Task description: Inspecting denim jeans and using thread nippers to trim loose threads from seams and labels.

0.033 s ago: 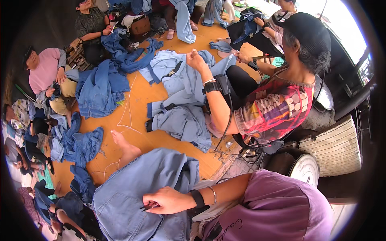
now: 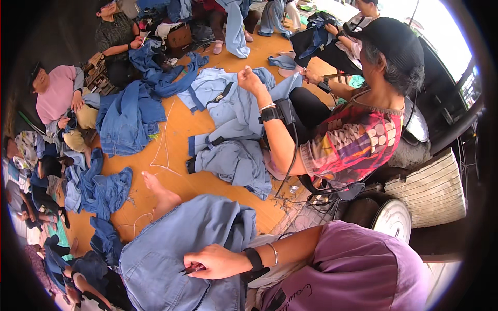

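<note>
Across my lap at the bottom of the head view lies a light-blue denim garment (image 2: 166, 243) with a stitched pocket and folds. My right hand (image 2: 212, 262), reaching in from the lower right past a purple sleeve, rests on it, fingers curled round small dark pointed snips (image 2: 191, 269); their handles are mostly hidden. My left hand is not in view. A bare foot (image 2: 161, 192) sticks out beyond the garment on the orange board (image 2: 142, 199).
A co-worker (image 2: 353, 140) in a patterned top sits close at right, pinching pale denim (image 2: 233, 114). Other people (image 2: 54, 88) sit round denim piles (image 2: 129, 119). A woven basket (image 2: 425, 192), round metal lid (image 2: 391, 223) and loose cables stand or lie at right.
The view has shifted very slightly. My right hand and the garment under it look the same.
</note>
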`<state>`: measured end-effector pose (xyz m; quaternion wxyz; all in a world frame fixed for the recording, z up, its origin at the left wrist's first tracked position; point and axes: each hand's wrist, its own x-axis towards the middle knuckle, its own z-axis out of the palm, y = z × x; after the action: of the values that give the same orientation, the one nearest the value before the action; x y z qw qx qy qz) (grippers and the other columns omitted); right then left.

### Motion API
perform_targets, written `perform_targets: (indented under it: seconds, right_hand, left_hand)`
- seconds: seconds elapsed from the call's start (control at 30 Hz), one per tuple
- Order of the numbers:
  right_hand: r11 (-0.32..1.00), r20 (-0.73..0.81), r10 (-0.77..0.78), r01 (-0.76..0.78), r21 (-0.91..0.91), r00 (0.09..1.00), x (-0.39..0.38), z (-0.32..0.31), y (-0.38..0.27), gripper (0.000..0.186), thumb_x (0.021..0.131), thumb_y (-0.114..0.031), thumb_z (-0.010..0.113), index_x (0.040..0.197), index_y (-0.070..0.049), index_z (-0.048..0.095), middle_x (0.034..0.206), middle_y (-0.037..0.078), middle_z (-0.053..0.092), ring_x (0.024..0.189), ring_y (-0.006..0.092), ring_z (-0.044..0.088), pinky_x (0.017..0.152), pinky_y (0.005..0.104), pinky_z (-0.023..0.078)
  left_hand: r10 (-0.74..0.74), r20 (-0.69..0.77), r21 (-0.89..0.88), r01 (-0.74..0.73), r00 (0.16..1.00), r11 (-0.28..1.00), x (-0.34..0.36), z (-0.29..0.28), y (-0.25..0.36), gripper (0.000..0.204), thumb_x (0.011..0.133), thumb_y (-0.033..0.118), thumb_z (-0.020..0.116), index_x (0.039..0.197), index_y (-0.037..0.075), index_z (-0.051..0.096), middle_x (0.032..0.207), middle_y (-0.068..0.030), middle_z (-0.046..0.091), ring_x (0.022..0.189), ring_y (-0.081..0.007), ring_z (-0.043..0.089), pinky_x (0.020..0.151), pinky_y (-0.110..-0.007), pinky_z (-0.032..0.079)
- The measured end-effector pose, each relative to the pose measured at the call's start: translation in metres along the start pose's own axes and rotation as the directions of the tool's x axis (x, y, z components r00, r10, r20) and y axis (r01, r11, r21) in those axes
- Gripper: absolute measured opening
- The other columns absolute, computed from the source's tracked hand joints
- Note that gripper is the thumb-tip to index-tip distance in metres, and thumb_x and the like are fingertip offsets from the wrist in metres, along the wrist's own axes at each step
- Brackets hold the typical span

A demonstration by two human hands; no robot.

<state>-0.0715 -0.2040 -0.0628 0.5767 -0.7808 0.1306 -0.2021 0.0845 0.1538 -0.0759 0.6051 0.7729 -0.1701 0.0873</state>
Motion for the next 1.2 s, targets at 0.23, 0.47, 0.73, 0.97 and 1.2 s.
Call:
perform_targets:
  seconds: [0.23,0.47,0.73,0.97,1.2]
  right_hand:
    - [0.997,-0.009,0.047,-0.047,0.067,0.999,0.002,-0.001,0.011,0.021,0.088,-0.022,0.067,0.088,-0.005,0.056,0.075,0.011,0.066,0.071,0.0306,0.065,0.06,0.0393,0.048]
    - [0.992,0.015,0.057,-0.058,0.113,0.998,0.009,-0.003,0.023,0.021,0.09,-0.021,0.066,0.087,-0.004,0.054,0.07,0.012,0.062,0.065,0.0309,0.061,0.058,0.0389,0.044]
    - [0.983,0.01,0.046,-0.047,0.177,0.999,0.013,0.003,0.025,0.022,0.09,-0.021,0.066,0.086,-0.003,0.053,0.068,0.012,0.058,0.062,0.0324,0.057,0.056,0.0391,0.042]
    - [0.982,0.005,0.063,-0.062,0.179,0.998,0.012,0.005,0.026,0.022,0.09,-0.02,0.066,0.087,-0.003,0.053,0.067,0.013,0.057,0.061,0.0323,0.056,0.056,0.0389,0.042]
    - [0.971,-0.014,0.002,0.001,0.237,1.0,0.005,0.015,0.022,0.021,0.088,-0.02,0.069,0.089,-0.004,0.056,0.072,0.012,0.063,0.065,0.0302,0.063,0.058,0.0367,0.047]
  left_hand:
    - [-0.071,-0.087,0.043,0.075,0.994,0.996,-0.011,0.04,0.01,0.056,0.106,0.04,0.028,0.129,-0.004,0.053,0.127,-0.0201,0.058,0.107,-0.0327,0.061,0.093,-0.044,0.052]
    - [0.015,-0.058,0.098,-0.009,0.998,0.995,-0.008,0.067,-0.007,0.052,0.104,0.039,0.038,0.126,-0.005,0.055,0.124,-0.0233,0.057,0.107,-0.0349,0.061,0.093,-0.045,0.051]
    - [0.047,-0.019,0.176,-0.043,0.999,0.983,0.029,-0.071,-0.213,0.048,0.101,0.035,0.046,0.125,-0.005,0.056,0.123,-0.024,0.057,0.107,-0.0354,0.06,0.092,-0.045,0.051]
    - [0.091,0.044,0.241,-0.099,0.995,0.965,0.012,-0.093,-0.267,0.045,0.099,0.032,0.052,0.125,-0.005,0.056,0.122,-0.0246,0.057,0.107,-0.0358,0.06,0.092,-0.044,0.051]
    - [0.136,0.217,0.168,-0.174,0.967,0.97,-0.01,0.058,0.061,0.053,0.076,0.001,0.079,0.123,-0.005,0.056,0.116,-0.0197,0.06,0.101,-0.0341,0.062,0.09,-0.041,0.05]
